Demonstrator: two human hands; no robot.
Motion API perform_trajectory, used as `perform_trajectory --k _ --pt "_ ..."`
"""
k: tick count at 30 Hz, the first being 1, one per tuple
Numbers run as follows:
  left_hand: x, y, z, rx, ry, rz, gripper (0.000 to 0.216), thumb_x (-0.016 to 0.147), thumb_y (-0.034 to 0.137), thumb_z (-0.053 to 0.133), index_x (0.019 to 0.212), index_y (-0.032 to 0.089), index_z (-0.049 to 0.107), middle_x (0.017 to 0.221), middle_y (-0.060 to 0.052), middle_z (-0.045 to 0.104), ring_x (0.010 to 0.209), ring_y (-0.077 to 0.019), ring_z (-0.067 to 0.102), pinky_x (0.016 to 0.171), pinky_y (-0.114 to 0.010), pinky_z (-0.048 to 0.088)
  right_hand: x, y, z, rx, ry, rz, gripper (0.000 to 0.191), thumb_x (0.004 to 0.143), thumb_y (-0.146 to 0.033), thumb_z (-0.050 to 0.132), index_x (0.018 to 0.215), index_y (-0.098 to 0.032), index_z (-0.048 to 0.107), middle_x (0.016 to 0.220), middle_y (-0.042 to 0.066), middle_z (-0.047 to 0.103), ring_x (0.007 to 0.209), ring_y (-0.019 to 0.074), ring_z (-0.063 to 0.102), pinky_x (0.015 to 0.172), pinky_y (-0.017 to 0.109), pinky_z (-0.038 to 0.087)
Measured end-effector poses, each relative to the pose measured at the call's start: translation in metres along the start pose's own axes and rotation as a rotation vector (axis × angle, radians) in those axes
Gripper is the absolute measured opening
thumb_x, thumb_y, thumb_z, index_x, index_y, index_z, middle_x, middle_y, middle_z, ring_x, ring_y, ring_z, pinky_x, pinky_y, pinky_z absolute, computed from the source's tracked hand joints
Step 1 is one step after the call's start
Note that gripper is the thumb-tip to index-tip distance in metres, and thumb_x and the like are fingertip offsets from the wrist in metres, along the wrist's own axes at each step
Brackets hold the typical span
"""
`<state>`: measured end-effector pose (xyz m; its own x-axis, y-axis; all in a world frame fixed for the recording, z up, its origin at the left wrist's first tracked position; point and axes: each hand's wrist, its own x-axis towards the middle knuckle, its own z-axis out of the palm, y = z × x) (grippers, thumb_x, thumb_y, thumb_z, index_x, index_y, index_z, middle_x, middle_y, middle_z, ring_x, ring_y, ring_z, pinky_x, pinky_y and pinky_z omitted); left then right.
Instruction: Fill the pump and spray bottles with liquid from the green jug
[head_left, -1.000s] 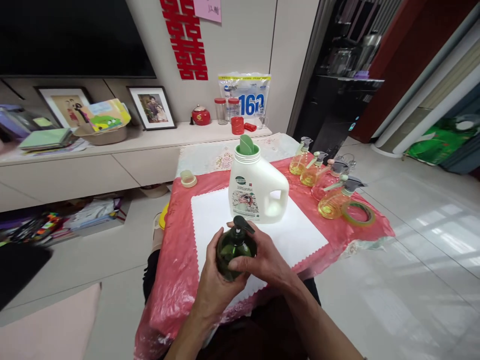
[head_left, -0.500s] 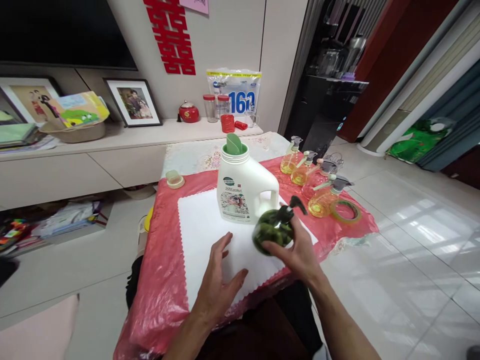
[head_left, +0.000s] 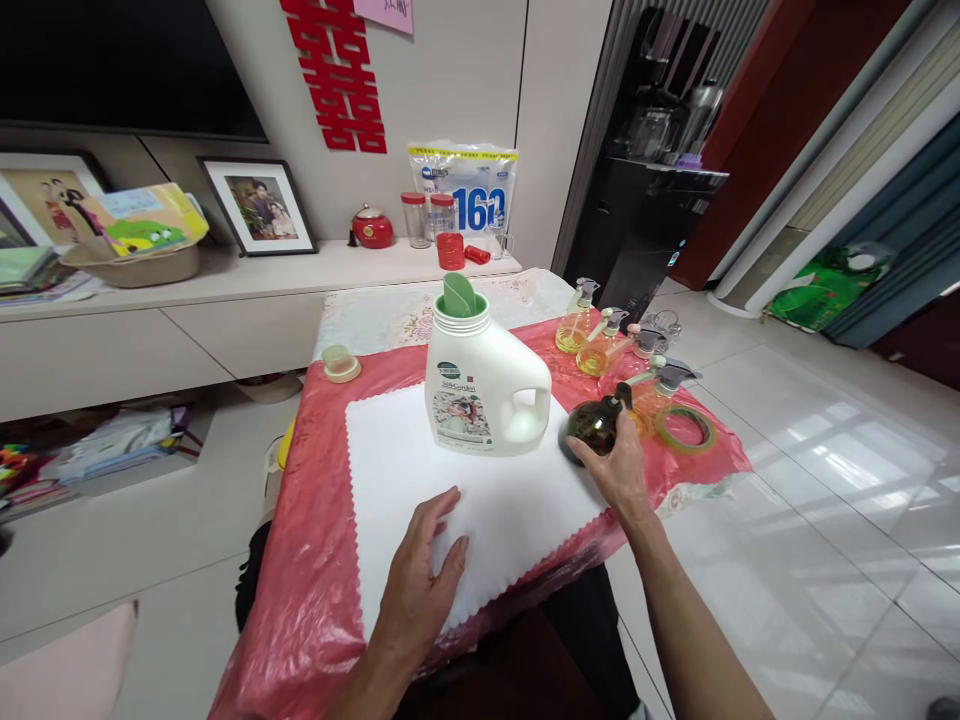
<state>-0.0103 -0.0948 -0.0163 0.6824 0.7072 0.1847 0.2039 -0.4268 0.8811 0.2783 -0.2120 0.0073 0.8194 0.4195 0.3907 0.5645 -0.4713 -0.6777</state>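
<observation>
My right hand (head_left: 619, 462) is closed around a dark green pump bottle (head_left: 592, 428) at the right edge of the white scalloped cloth (head_left: 480, 510). Whether the bottle's base touches the surface I cannot tell. My left hand (head_left: 424, 565) hovers over or rests on the cloth's near part, fingers apart and holding nothing. Behind both hands stands a white detergent jug (head_left: 487, 385), uncapped, with a green pouring spout showing in its neck. Its handle faces right, toward the pump bottle. A translucent cap (head_left: 341, 365) lies left of the jug on the red plastic sheet (head_left: 319, 480).
Several clear pump bottles with yellowish liquid (head_left: 595, 352) line the table's right side. A roll of tape (head_left: 686, 428) lies near them. Along the back cabinet are a red pot (head_left: 373, 229), lidded jars (head_left: 416, 222) and a large plastic bag (head_left: 480, 185).
My right hand has carried the dark pump bottle rightward, from in front of the jug's handle to the cloth's right edge. The bottle is more upright now. My left hand stays open.
</observation>
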Motion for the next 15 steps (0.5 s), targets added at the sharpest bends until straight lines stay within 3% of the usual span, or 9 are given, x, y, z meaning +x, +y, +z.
perform_trajectory --k 5,9,11,13,15 --pt "-0.003 0.001 0.002 -0.007 0.042 -0.019 0.045 0.097 0.03 0.052 0.142 0.029 0.051 0.134 -0.008 0.064 0.121 -0.0225 0.064 0.101 -0.043 0.055 -0.007 0.004 -0.005 0.005 -0.013 -0.037 0.093 0.072 -0.07 0.064 0.142 -0.01 0.049 0.127 0.017 0.058 0.115 0.0299 0.057 0.098 0.046 0.049" --pt "-0.005 0.005 -0.001 0.071 0.048 -0.019 0.054 0.096 0.034 0.055 0.149 0.028 0.046 0.108 -0.004 0.067 0.102 -0.0202 0.067 0.09 -0.038 0.058 -0.028 -0.006 -0.022 -0.005 0.071 -0.046 0.094 0.079 -0.068 0.064 0.151 -0.011 0.042 0.141 0.019 0.051 0.129 0.0339 0.051 0.103 0.051 0.047" --pt "-0.006 0.01 -0.003 0.137 0.062 -0.04 0.06 0.096 0.039 0.054 0.153 0.026 0.041 0.093 -0.001 0.064 0.088 -0.0193 0.065 0.079 -0.035 0.058 -0.045 -0.02 -0.029 0.003 0.15 -0.05 0.086 0.087 -0.064 0.061 0.153 -0.013 0.04 0.144 0.019 0.049 0.133 0.0325 0.048 0.105 0.051 0.047" --pt "-0.006 0.018 -0.005 0.199 0.092 -0.069 0.067 0.097 0.04 0.053 0.158 0.025 0.031 0.082 0.002 0.06 0.076 -0.0185 0.061 0.071 -0.033 0.055 -0.064 -0.04 -0.03 0.057 0.186 -0.091 0.07 0.094 -0.053 0.059 0.15 -0.014 0.044 0.127 0.014 0.06 0.115 0.0241 0.059 0.099 0.043 0.051" --pt "-0.006 0.028 -0.008 0.276 0.077 -0.069 0.076 0.096 0.034 0.053 0.162 0.023 0.017 0.073 0.005 0.057 0.069 -0.0185 0.059 0.069 -0.033 0.053 -0.084 -0.064 -0.024 0.129 0.1 -0.179 0.056 0.098 -0.042 0.057 0.146 -0.014 0.049 0.092 0.004 0.062 0.084 0.0142 0.062 0.085 0.032 0.055"
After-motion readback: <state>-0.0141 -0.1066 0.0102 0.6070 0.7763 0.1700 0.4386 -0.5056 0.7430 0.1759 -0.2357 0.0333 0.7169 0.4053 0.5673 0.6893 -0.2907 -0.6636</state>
